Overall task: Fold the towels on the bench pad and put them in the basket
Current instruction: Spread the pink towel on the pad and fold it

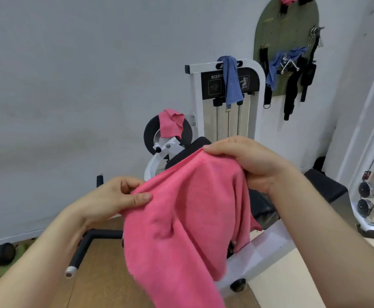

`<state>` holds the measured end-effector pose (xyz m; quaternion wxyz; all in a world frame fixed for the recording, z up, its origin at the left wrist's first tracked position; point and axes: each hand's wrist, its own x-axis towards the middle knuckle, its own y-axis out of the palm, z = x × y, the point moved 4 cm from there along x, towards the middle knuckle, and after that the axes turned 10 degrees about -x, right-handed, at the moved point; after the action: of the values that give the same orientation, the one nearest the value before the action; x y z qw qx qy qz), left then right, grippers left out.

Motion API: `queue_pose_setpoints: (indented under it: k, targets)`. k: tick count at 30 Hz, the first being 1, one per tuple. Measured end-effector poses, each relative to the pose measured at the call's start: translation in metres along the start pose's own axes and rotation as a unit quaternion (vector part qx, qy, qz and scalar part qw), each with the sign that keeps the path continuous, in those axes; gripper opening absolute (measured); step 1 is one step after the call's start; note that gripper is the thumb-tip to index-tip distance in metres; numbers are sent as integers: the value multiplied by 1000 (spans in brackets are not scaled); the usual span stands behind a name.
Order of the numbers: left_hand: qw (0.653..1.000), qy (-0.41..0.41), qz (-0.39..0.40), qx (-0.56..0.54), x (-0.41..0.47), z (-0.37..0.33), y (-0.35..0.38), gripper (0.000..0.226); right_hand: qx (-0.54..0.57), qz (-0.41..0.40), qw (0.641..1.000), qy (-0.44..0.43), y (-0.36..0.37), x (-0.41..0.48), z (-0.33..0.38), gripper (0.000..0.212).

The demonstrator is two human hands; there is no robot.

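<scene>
A pink towel (181, 218) hangs in the air in front of me, held by its top edge. My left hand (117, 196) pinches its left corner between thumb and fingers. My right hand (246, 161) grips the right corner, a little higher and farther away. The cloth droops in loose folds down to the bottom of the view. Behind it, parts of the black bench pad (328, 185) of a gym machine show. A second pink towel (170, 123) is draped over the machine's round black disc. No basket is in view.
A blue towel (232, 83) hangs over the white weight-stack frame (259, 70). Another blue cloth (277, 65) hangs among black straps on a green wall board (288, 27). A black handlebar (81, 250) juts out low left above the wooden floor. A dumbbell (3, 253) lies by the wall.
</scene>
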<state>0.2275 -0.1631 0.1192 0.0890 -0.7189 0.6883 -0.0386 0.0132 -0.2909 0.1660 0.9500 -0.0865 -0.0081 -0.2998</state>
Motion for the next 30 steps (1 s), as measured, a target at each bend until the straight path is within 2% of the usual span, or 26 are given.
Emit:
queue_pose_setpoints:
  k: [1, 3, 4, 6, 8, 10, 12, 14, 17, 19, 22, 24, 30]
  targets:
    - [999, 4, -41, 8, 0, 5, -14, 52, 16, 9, 1000, -1, 3, 6, -1, 32]
    - [991, 31, -130, 18, 8, 14, -40, 15, 48, 21, 999, -2, 11, 21, -5, 25]
    - [983, 45, -175, 20, 14, 19, -54, 10, 56, 24, 998, -2, 14, 28, -10, 20]
    - [965, 57, -254, 13, 28, 30, -81, 18, 38, 26, 999, 9, 16, 42, -22, 19]
    - [952, 63, -300, -7, 43, 40, -106, 16, -59, 3, 998, 30, 13, 57, -35, 23]
    - [953, 55, -297, -32, 63, 50, -130, 16, -206, -42, 976, 51, 8, 75, -45, 20]
    - [970, 18, -234, -54, 90, 67, -152, 15, -312, -91, 942, 83, 3, 100, -57, 20]
    - [985, -25, -162, -52, 123, 87, -176, 12, -383, -143, 905, 115, -6, 132, -78, 23]
    - [989, -56, -122, -62, 180, 116, -213, 9, -451, -197, 855, 165, -24, 181, -113, 25]
    - [986, -64, -130, -85, 220, 140, -232, 14, -434, -191, 855, 212, -31, 205, -135, 28]
    - [986, -53, -160, -9, 281, 169, -251, 18, -264, -138, 912, 282, -30, 228, -163, 25]
    - [979, -40, -199, 22, 317, 181, -259, 13, -207, -130, 924, 295, -34, 240, -178, 19]
    - [950, 11, -312, 24, 401, 178, -258, 26, -267, -297, 865, 304, -65, 273, -203, 12]
